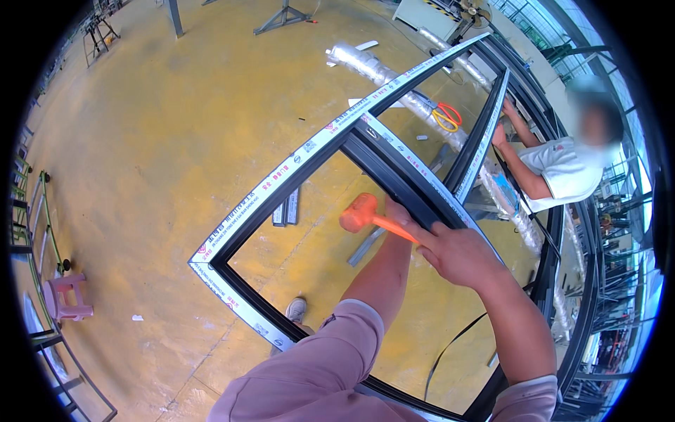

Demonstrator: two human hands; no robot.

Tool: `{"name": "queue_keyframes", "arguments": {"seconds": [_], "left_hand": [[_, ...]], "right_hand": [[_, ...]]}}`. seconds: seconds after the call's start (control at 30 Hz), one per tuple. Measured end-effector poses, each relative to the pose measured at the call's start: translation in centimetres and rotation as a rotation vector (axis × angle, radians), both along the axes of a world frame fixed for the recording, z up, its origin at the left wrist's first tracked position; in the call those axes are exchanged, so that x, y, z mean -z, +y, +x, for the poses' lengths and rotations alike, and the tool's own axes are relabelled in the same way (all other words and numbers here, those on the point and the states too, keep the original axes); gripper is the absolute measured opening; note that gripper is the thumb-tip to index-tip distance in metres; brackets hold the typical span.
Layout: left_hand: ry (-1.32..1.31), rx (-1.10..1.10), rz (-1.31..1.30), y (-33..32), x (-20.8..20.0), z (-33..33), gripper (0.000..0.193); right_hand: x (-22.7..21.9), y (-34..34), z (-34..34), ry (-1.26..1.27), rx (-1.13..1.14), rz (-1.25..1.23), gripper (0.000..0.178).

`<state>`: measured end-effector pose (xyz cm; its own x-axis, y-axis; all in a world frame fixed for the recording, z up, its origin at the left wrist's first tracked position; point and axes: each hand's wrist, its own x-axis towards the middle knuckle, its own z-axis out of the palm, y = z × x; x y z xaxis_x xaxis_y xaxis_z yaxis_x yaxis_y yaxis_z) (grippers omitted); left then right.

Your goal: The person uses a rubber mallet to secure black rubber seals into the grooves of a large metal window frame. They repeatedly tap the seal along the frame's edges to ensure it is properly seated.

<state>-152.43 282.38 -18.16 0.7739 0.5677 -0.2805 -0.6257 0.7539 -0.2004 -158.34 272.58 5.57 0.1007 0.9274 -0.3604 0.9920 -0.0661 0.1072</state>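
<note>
My right hand (453, 254) is closed round the handle of an orange mallet (360, 213), whose head points left above the opening of a large window frame. The black frame (235, 218) has white printed protective film along its outer faces. My left arm reaches forward over the opening to a dark crossbar (383, 167). The left hand (398, 211) is at the near side of that bar, partly behind the mallet handle, and its fingers are hidden. At the far right a co-worker's hands (500, 133) rest at another bar of the frame.
Beneath the frame lie film-wrapped tubes (362, 62) and scissors with red and yellow handles (448, 117). Dark profile pieces (286, 209) lie on the yellow floor (162, 141). A pink stool (68, 297) and green-framed racks stand at left. The co-worker (573, 165) stands at right.
</note>
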Motion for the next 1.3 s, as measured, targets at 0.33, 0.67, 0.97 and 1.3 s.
{"name": "queue_keyframes", "arguments": {"seconds": [0.33,0.67,0.97,1.3], "left_hand": [[0.057,-0.007,-0.24,0.3,-0.4,-0.3,0.058],[0.09,0.02,-0.284,-0.1,-0.9,0.1,0.051],[0.206,0.069,-0.116,1.0,-0.2,-0.2,0.059],[0.246,0.037,-0.019,-0.1,-1.3,0.7,0.061]], "right_hand": [[0.8,10.1,-3.4,-0.068,-0.479,-0.094,0.062],[2.4,10.6,-1.3,-0.288,-0.18,-0.143,0.069],[-4.6,-8.3,1.3,-0.198,0.143,-0.631,0.059],[0.6,-15.5,5.2,-0.257,0.408,-0.501,0.061]]}}
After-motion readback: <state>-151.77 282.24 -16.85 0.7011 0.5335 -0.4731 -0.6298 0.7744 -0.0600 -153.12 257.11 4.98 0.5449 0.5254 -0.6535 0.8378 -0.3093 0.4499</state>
